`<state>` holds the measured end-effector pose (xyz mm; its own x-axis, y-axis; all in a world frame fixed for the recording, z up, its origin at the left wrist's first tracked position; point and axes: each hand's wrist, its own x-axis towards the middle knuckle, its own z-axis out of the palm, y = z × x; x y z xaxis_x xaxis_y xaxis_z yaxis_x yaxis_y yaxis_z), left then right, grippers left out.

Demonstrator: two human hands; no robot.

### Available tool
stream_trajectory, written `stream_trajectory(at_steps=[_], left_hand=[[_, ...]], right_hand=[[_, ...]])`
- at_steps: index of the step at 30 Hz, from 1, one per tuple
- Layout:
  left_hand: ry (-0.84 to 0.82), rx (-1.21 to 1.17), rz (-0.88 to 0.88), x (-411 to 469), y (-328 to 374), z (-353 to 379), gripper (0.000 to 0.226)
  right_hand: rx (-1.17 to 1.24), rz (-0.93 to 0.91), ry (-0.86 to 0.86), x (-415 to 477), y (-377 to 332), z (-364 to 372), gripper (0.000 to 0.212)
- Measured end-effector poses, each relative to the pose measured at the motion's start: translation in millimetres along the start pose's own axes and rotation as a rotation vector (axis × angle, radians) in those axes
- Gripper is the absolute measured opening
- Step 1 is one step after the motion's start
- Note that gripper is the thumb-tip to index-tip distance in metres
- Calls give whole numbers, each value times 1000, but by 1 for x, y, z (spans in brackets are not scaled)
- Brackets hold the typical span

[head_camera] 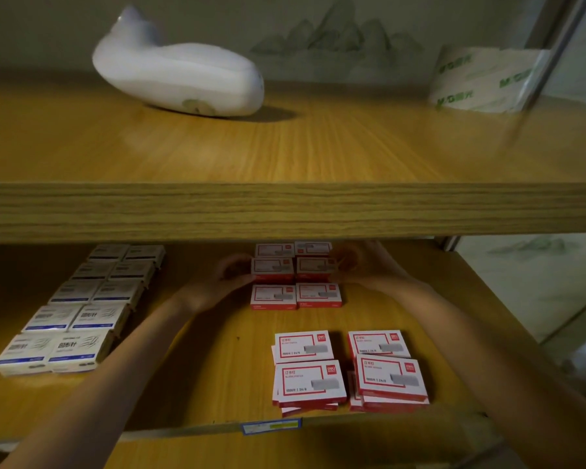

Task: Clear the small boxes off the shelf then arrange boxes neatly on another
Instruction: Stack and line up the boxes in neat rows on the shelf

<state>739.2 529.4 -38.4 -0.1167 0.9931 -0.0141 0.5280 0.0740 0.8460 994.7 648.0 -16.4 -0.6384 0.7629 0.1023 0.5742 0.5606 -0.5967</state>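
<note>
Head view: left hand (229, 277) and right hand (362, 265) pinch red box pair (274, 267) from 9 and 3 o'clock, lower shelf (214, 374). Likely mid-task: loose stacks (310, 379) at 5 o'clock not yet arranged.

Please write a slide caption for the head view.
Left hand and right hand grip red boxes on the lower shelf.

rear boxes (274, 249) half hidden, label (271, 426) blurred

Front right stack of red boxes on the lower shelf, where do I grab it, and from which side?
Probably pinch the front right stack low on its left and right sides, from the open front: its boxes lie askew, and the upper shelf sits above it.
</note>
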Motion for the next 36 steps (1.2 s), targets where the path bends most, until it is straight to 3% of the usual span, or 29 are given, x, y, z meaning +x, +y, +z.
stream_trajectory(at_steps=[14, 18, 21, 23, 26, 32, 36], left_hand=[[82, 41, -4, 0, 3, 11, 41], [265, 37, 66, -24, 20, 11, 33], [141, 30, 172, -62, 38, 9, 20], [-4, 76, 248, -84, 49, 10, 34], [-141, 132, 281, -104, 57, 19, 45], [-132, 269, 322, -116, 56, 35, 48], [-120, 349, 329, -117, 54, 37, 51]], right_hand=[[16, 28, 109, -7, -9, 9, 40], [75, 67, 127, -22, -21, -11, 34], [95, 70, 90, -52, -29, -36, 20], [40, 17, 2, -80, -34, -49, 13], [-49, -45, -110, -118, -37, -56, 24], [-155, -44, -169, -157, -27, -48, 50], [-193, -38, -185, -164, -24, -46, 53]])
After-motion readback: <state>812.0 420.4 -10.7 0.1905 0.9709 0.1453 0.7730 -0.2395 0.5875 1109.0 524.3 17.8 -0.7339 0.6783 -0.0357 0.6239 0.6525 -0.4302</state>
